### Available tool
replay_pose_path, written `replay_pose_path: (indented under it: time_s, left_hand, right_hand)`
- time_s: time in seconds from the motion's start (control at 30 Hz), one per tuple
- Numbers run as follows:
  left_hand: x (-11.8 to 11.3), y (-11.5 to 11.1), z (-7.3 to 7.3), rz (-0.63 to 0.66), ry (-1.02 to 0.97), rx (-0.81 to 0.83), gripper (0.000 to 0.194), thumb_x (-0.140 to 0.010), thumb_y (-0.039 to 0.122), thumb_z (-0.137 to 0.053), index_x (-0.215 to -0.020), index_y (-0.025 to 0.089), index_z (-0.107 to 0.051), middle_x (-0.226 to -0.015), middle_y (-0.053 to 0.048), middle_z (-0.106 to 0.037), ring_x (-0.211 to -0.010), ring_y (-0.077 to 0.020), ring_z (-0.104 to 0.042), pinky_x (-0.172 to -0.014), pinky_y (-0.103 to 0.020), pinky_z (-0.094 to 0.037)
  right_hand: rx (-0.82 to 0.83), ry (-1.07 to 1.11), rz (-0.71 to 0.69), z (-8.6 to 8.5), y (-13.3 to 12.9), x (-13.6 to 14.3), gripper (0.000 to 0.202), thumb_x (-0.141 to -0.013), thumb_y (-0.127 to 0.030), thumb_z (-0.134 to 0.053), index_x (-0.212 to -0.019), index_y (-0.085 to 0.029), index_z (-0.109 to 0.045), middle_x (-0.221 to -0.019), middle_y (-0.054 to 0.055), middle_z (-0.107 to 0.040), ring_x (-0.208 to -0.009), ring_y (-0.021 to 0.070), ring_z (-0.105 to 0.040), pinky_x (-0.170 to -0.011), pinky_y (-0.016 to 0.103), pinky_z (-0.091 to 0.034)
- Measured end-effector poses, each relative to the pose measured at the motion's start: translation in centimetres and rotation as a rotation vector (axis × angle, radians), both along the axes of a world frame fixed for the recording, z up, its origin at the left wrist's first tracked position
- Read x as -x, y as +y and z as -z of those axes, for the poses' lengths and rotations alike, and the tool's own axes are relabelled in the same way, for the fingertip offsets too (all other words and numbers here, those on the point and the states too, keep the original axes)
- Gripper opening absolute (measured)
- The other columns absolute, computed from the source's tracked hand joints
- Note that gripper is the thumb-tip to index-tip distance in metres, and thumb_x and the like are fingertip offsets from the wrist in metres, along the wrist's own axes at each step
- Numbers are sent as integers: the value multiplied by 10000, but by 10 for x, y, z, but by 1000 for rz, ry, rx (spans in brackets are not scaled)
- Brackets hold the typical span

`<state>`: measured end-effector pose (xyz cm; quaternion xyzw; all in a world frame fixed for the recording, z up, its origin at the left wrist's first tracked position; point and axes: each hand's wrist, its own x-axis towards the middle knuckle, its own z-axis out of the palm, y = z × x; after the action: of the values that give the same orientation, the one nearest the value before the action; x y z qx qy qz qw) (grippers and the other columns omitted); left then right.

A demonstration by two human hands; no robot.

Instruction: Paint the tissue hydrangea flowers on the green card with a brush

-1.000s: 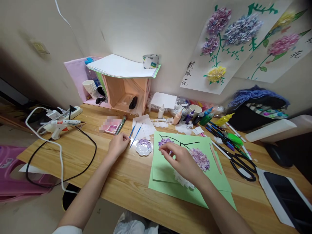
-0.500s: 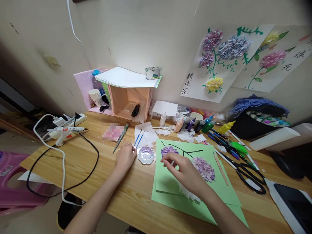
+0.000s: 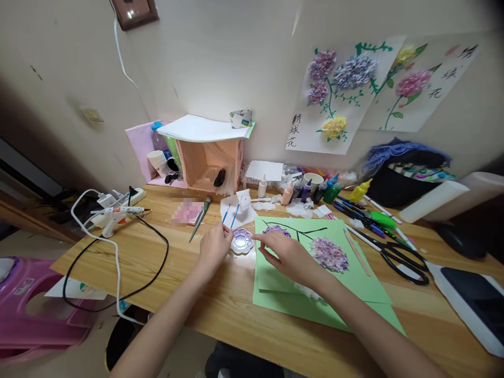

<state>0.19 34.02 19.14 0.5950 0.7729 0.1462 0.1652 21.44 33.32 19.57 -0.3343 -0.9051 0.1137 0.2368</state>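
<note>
My left hand (image 3: 214, 245) is closed in a pinch at the lower ends of two thin blue paintbrushes (image 3: 236, 212). At least one seems to be between the fingers; I cannot tell about the other. Beside those fingertips sits a flower-shaped paint palette (image 3: 241, 241) with purple in its wells. My right hand (image 3: 289, 255), fingers apart and holding nothing I can see, hovers over the green paper (image 3: 334, 231), its index fingertip close to the palette's right rim. That paper bears dark painted stems, a pink-purple petal cluster (image 3: 329, 254) and a purple one (image 3: 276, 231) partly hidden by the right hand.
Glue and paint bottles (image 3: 306, 191) line the back. Right of the paper lie black-handled scissors (image 3: 405, 262), pens and a wooden stick (image 3: 356, 252). On the left are a hot glue gun (image 3: 118, 215), looping cables and a large brush (image 3: 200, 219). An open pink box (image 3: 210, 165) stands behind.
My right hand has moved left toward the palette, its index finger now stretched out. The left hand stays by the paintbrushes, whose angle has shifted. The camera view has turned slightly.
</note>
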Motion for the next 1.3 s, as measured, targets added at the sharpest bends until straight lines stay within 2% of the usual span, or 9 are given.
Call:
replay_pose_path:
  time_s: [0.13, 0.3, 0.47, 0.57, 0.67, 0.8, 1.03, 1.17, 1.3]
  left_hand:
    - [4, 24, 12, -19, -19, 39, 347, -931, 370, -590, -1207, 160, -586, -1203, -93, -623, -1031, -213, -634, -875, -432, -551]
    - [11, 28, 26, -46, -40, -2, 367, -929, 363, -593, -1236, 164, -572, -1239, -100, -607, -1061, -225, -626, -888, -444, -548]
    - [11, 22, 36, -89, -68, -23, 361, -929, 363, -593, -1233, 168, -574, -1238, -98, -608, -1062, -224, -626, -888, -440, -548]
    - [15, 24, 39, -100, -120, -27, 361, -930, 363, -592, -1234, 169, -574, -1242, -99, -606, -1066, -224, -624, -891, -442, -546]
    - [25, 28, 39, -117, -216, -26, 362, -931, 364, -590, -1233, 166, -574, -1240, -100, -607, -1060, -223, -625, -889, -442, -548]
    - [51, 30, 33, -176, -368, -43, 366, -929, 368, -592, -1229, 158, -575, -1224, -97, -613, -1044, -222, -631, -875, -437, -553]
    - [88, 33, 17, -319, -553, -183, 351, -926, 376, -595, -1197, 152, -592, -1189, -82, -625, -1019, -222, -637, -853, -421, -559]
    - [63, 28, 14, -276, -706, -212, 296, -957, 403, -520, -976, 120, -604, -820, -37, -667, -659, -116, -608, -619, -268, -527]
    - [12, -4, 18, -109, -872, -123, 369, -896, 536, -508, -781, 186, -510, -645, -24, -672, -523, -115, -573, -504, -231, -476]
  right_hand:
    - [16, -80, -44, 0, -4, -1, 219, -959, -175, -457, -1086, -178, -635, -986, 103, -725, -955, 248, -681, -777, 384, -556]
    - [81, -112, 23, -8, 5, -4, 239, -978, -209, -434, -988, -182, -671, -964, 94, -706, -925, 225, -669, -780, 369, -543]
    - [123, -202, -13, -6, 71, 20, 291, -900, -169, -556, -1171, -189, -662, -1481, 155, -493, -1311, 310, -519, -1065, 490, -430]
    - [165, -274, -90, 7, 116, 40, 280, -834, -159, -657, -1111, -175, -696, -1377, 152, -608, -1276, 304, -562, -1083, 438, -421]
    - [216, -317, -131, 22, 141, 48, 242, -875, -232, -626, -1094, -165, -703, -1230, 148, -704, -1155, 291, -645, -1004, 406, -479]
    - [249, -305, -141, 33, 145, 43, 288, -948, -283, -524, -1173, -184, -674, -1328, 124, -656, -1223, 270, -612, -1047, 394, -449]
    - [360, -182, -90, 22, 144, 47, 252, -928, -196, -519, -1069, -157, -723, -1220, 126, -719, -1178, 276, -639, -1046, 408, -455]
    - [396, 25, 23, -1, 137, 33, 355, -910, -76, -411, -1096, -158, -703, -1288, 104, -682, -1236, 227, -600, -1068, 377, -436]
    - [463, 218, 235, -19, 116, -42, 362, -926, -123, -364, -1109, -183, -670, -1141, 87, -731, -1057, 188, -680, -904, 345, -545]
